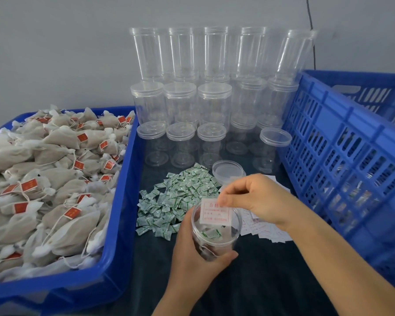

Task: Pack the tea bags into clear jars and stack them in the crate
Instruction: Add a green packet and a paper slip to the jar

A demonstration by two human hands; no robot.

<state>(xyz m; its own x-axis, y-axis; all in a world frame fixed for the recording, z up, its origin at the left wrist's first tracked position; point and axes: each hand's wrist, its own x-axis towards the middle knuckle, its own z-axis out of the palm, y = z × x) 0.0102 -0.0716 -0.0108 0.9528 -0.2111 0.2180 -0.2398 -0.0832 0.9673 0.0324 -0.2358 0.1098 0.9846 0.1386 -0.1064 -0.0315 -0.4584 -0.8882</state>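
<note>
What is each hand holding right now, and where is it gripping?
The left hand grips the open clear jar around its side wall. The right hand pinches the top edge of a white paper slip over the jar's mouth.

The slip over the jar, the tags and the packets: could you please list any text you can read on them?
Slip pinched in the right hand over the jar held by the left hand: red heading characters and smaller lines, too blurred to read.
Red tags on the tea bags: markings too small to read.
Packets: green print, unreadable.
Slips on the table: red print, unreadable.
</note>
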